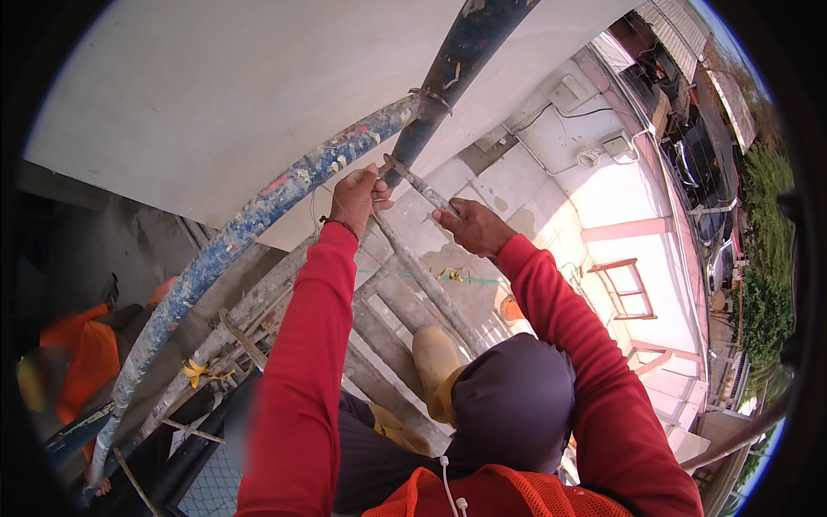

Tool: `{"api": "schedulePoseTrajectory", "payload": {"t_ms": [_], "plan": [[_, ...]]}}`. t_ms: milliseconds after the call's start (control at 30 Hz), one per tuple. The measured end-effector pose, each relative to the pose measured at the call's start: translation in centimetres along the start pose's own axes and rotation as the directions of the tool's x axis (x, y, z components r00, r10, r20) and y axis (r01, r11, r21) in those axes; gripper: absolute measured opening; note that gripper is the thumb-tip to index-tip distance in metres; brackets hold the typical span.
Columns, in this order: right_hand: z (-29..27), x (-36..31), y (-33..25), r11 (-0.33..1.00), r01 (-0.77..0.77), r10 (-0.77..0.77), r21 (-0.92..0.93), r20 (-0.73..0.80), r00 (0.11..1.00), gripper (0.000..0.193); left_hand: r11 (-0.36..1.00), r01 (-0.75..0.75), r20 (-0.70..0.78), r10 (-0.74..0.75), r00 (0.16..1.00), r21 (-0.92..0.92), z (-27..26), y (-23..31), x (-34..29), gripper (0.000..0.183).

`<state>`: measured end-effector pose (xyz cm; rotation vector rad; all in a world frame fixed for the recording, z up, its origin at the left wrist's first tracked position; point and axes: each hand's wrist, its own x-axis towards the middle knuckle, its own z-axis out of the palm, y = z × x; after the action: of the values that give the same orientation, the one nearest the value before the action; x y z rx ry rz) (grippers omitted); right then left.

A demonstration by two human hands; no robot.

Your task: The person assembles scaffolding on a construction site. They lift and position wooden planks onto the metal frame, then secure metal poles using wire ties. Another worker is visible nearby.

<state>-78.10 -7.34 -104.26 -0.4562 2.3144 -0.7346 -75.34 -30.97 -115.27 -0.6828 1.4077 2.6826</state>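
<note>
My left hand (355, 200) is closed in a pinch beside the dark upright pipe (422, 129), and a thin wire loops out next to it. My right hand (475, 226) grips the handle of a grey metal pincer-like tool (428, 189). Its rusty head lies against the dark pipe, close to my left fingertips. A paint-spattered blue pipe (284, 185) meets the dark pipe just above my hands, where wire (431, 99) is wound round the joint. What exactly the tool's head bites on is too small to tell.
Below me, planks (379, 336) and scaffold pipes make a slatted platform, with my boot (435, 358) on it. A white wall (172, 103) rises at the left. Another person in orange (86, 358) is lower left. Yellow strapping (196, 372) is tied to a pipe.
</note>
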Motion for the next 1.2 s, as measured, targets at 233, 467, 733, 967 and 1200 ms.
{"api": "schedulePoseTrajectory", "payload": {"t_ms": [233,467,733,967,1200], "plan": [[0.3,0.3,0.7,1.0,-0.005,0.005,-0.017,-0.002,1.0,0.057,0.977,-0.08,0.05,0.072,0.996,0.199,-0.4,0.6,0.7,0.041],[-1.9,-0.2,-0.7,0.956,-0.235,0.199,0.178,0.198,0.96,0.064,0.921,-0.102,-0.091,0.146,0.985,0.377,-0.5,0.3,0.0,0.049],[0.1,-0.3,0.0,0.969,-0.195,0.146,0.151,0.283,0.948,0.07,0.842,-0.171,-0.201,0.311,0.929,0.511,-0.7,-1.1,0.2,0.046],[-1.7,-1.2,-0.9,0.787,-0.415,0.267,0.456,0.354,0.896,0.069,0.868,-0.108,-0.244,0.252,0.936,0.484,-0.7,-1.3,-0.1,0.04],[1.9,-1.1,-0.1,0.913,-0.203,0.035,0.354,0.427,0.904,0.057,0.992,-0.099,-0.416,0.058,0.908,-0.077,1.5,-2.4,-3.0,0.037]]}}
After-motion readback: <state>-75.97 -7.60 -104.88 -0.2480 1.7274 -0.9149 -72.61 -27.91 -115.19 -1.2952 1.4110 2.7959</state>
